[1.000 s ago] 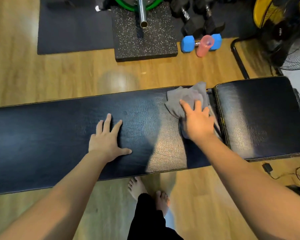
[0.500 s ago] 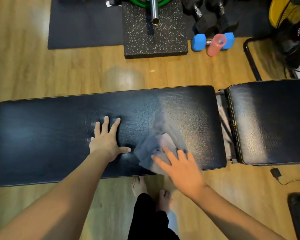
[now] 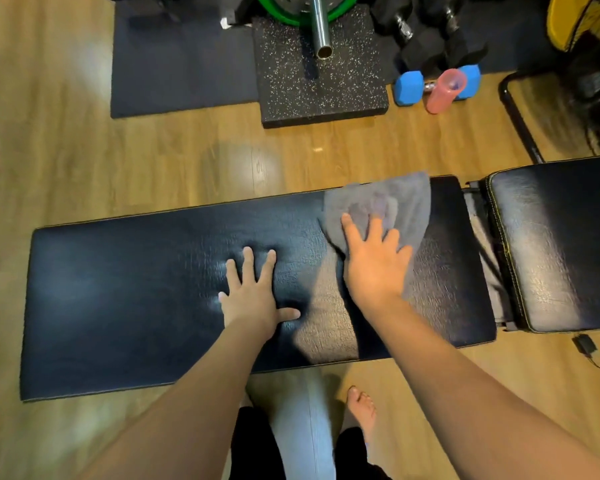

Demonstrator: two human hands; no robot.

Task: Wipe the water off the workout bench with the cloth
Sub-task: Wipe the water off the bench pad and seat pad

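Observation:
A long black padded workout bench (image 3: 118,299) runs left to right across the view, with a separate seat pad (image 3: 561,244) at the right. A grey cloth (image 3: 395,199) lies on the far right part of the long pad, reaching its far edge. My right hand (image 3: 374,265) presses flat on the cloth with fingers spread. My left hand (image 3: 253,292) rests flat on the middle of the pad, fingers apart, holding nothing. No water drops show clearly on the shiny surface.
Beyond the bench on the wooden floor sit a speckled rubber block (image 3: 319,71) under a barbell end (image 3: 321,26), a blue dumbbell (image 3: 409,88), a pink bottle (image 3: 444,91) and black dumbbells (image 3: 430,39). A fan (image 3: 589,64) stands at the far right. My bare foot (image 3: 362,410) is below the bench.
My right hand has swept the cloth from the near edge of the pad up to the far right part. My left hand has stayed pressed on the pad.

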